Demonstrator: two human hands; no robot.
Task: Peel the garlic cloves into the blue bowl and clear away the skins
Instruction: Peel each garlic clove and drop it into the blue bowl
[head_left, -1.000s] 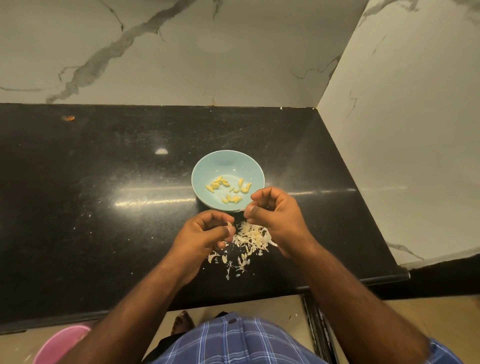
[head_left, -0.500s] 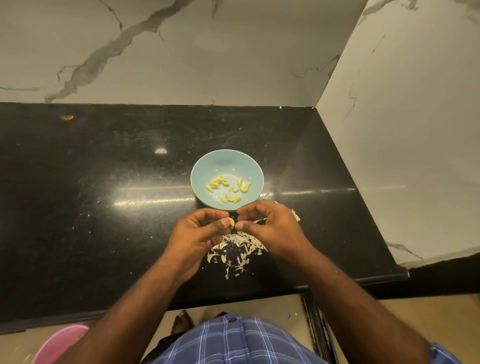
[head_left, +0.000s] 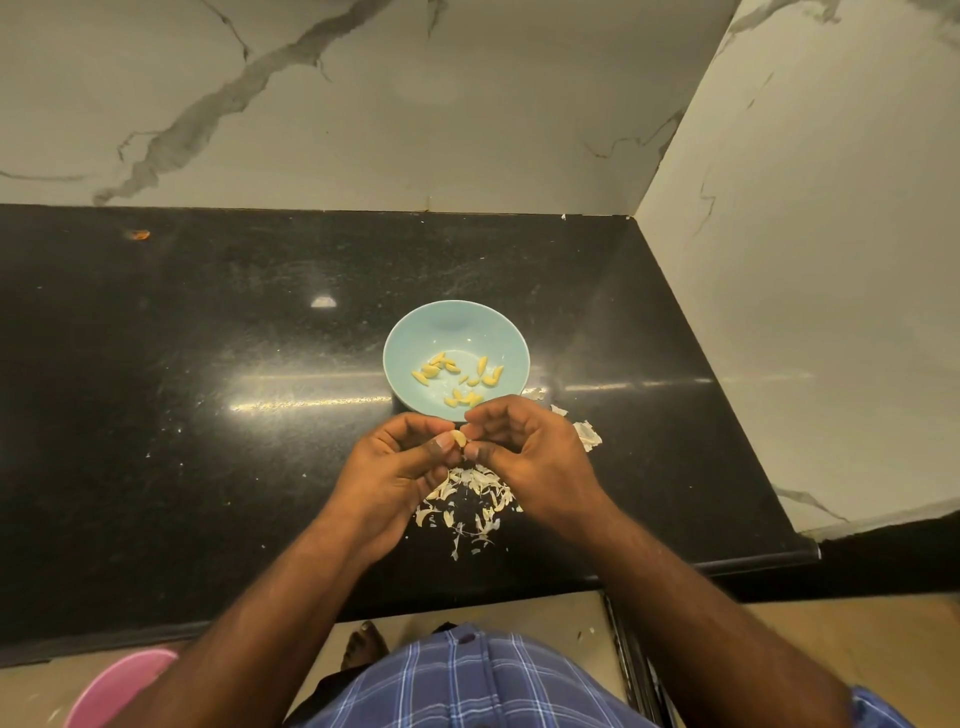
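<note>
I see the left hand (head_left: 395, 467) and right hand (head_left: 530, 457) meeting just in front of the blue bowl (head_left: 456, 332), both sets of fingers curled and pinching one garlic clove (head_left: 459, 439) between them. Peeled cloves (head_left: 457, 376) lie inside the bowl. Skins (head_left: 467, 499) lie scattered on the black table (head_left: 208, 364) in front of the bowl, beneath the hands.

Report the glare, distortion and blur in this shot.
Head view: a bright streak of glare crosses the black counter left of the blue bowl, plus a small lamp reflection behind it; wide-angle bending curves the counter edges; the garlic clove pinched between both hands is small and soft, its skin unreadable.
</note>
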